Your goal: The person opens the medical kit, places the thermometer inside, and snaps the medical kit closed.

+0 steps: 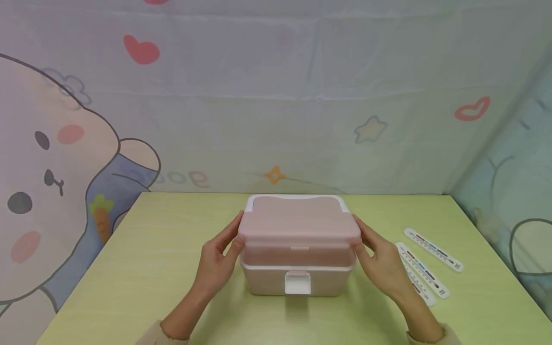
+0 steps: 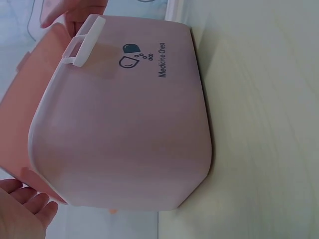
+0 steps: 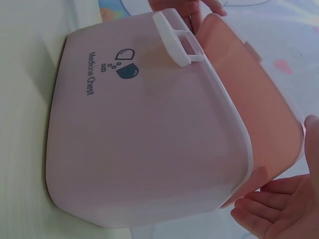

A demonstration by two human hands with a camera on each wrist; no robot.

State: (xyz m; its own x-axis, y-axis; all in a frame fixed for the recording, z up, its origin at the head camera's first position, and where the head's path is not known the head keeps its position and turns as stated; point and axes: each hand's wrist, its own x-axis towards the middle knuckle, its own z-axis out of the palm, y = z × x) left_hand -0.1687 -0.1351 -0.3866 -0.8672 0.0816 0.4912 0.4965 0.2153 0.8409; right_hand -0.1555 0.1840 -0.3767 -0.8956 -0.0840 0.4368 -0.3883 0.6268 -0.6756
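Note:
A pale pink medicine chest (image 1: 267, 282) stands on the table, its white front latch (image 1: 297, 283) folded outward. Its lid (image 1: 297, 218) is tilted partly up, leaving a gap at the front that shows the darker pink inner side. My left hand (image 1: 217, 263) holds the lid's left side, thumb by the front corner and fingers along the edge. On the opposite side my right hand (image 1: 381, 263) holds the lid the same way. Both wrist views show the fingers at the lid's lower edge, and the printed front of the chest. What lies inside is hidden.
To the right lie several white ruler-like strips with printed scales, one strip (image 1: 433, 249) apart and another strip (image 1: 422, 270) near my right wrist. A printed cloth (image 1: 276, 120) hangs behind the table (image 1: 142, 268).

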